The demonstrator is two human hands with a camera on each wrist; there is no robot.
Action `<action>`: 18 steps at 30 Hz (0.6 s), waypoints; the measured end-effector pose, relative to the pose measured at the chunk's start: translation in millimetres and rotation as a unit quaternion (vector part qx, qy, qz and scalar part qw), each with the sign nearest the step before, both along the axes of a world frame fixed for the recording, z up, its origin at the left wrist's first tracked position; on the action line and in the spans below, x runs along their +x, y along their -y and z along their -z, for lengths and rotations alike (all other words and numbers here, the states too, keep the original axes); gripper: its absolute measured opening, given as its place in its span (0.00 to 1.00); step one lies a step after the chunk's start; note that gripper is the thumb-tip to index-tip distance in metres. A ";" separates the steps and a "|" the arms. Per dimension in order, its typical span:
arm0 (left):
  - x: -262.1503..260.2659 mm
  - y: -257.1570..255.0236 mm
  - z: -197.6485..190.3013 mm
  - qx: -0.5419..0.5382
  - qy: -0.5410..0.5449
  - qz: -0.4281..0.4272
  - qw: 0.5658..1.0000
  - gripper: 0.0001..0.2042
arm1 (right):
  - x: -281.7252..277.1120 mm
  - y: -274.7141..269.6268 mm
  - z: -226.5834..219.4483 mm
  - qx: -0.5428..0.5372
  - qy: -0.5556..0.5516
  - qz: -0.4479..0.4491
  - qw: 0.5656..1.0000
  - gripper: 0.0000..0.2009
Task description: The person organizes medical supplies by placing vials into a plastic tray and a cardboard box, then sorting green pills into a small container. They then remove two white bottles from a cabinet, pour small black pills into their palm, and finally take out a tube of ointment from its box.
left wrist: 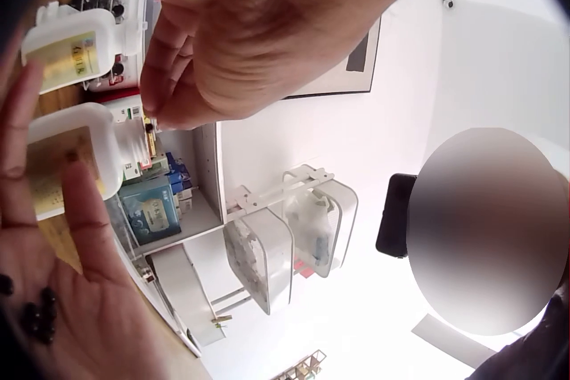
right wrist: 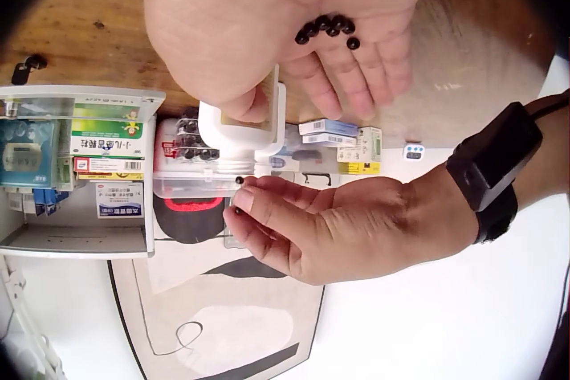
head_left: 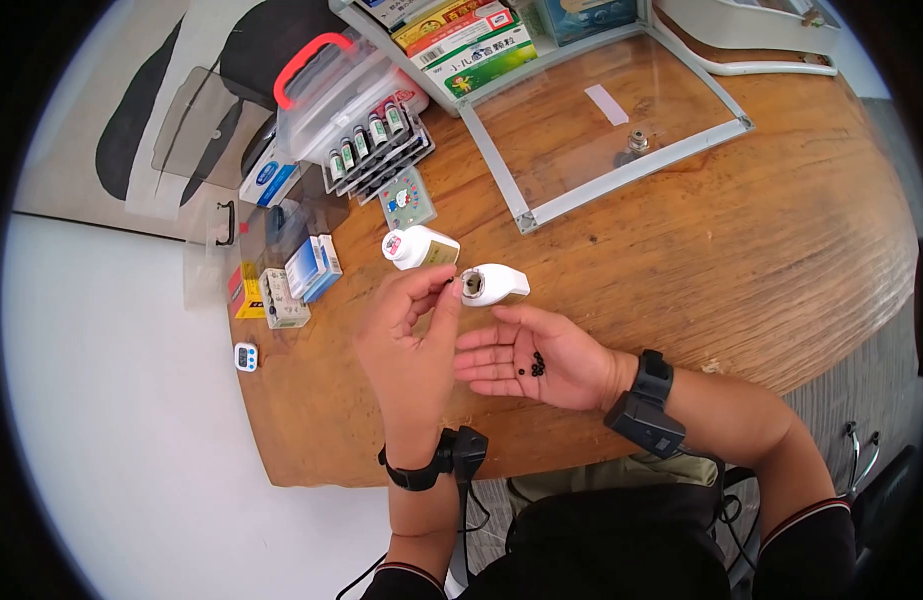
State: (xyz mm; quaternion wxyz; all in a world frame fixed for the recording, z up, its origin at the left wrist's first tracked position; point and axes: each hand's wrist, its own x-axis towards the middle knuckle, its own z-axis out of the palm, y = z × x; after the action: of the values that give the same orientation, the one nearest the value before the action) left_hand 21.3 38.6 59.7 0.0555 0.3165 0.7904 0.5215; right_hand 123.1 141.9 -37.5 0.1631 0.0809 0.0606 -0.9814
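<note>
My left hand [head_left: 411,335] pinches a small black pill [right wrist: 240,180] between thumb and forefinger. Those fingertips are right at the mouth of an uncapped white bottle [head_left: 501,284], which stands on the table. Palm up in front of that bottle, my right hand [head_left: 561,365] has its fingers extended. Several round black pills [head_left: 537,368] lie in a loose cluster on its palm, also seen in the right wrist view. Just beyond the left fingertips is a second white bottle [head_left: 417,247] with a gold label and its cap on.
A clear-fronted cabinet door [head_left: 581,120] lies over the far table, below medicine boxes [head_left: 471,55]. At the left are vial trays [head_left: 376,150], a green Hello Kitty case [head_left: 406,200], small boxes [head_left: 311,268] and a white timer [head_left: 245,357]. A person stands beyond, in the left wrist view.
</note>
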 end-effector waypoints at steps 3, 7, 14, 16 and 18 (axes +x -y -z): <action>0.2 1.8 0.9 -0.018 -0.024 -0.011 1.000 0.07 | 0.2 0.0 0.4 0.001 -0.001 -0.004 1.000 0.29; 2.1 1.7 -2.6 -0.072 -0.122 0.009 0.990 0.09 | -0.6 0.5 -0.7 0.009 -0.007 -0.003 1.000 0.29; 6.3 0.7 -2.9 -0.080 -0.116 0.011 0.990 0.10 | -0.1 0.2 0.1 0.007 -0.003 -0.007 1.000 0.29; 7.8 -0.4 -4.5 -0.065 -0.117 0.005 0.991 0.11 | -0.4 0.1 -0.6 0.009 -0.003 -0.008 1.000 0.29; 6.0 0.0 -3.5 -0.062 -0.123 0.010 0.990 0.11 | -0.7 0.0 -0.2 0.009 -0.002 -0.012 1.000 0.29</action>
State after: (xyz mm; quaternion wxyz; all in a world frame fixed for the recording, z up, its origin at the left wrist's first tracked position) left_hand 27.3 38.6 63.2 -0.0175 0.3826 0.8187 0.4277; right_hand 122.4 141.9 -37.3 0.1737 0.0798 0.0707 -0.9790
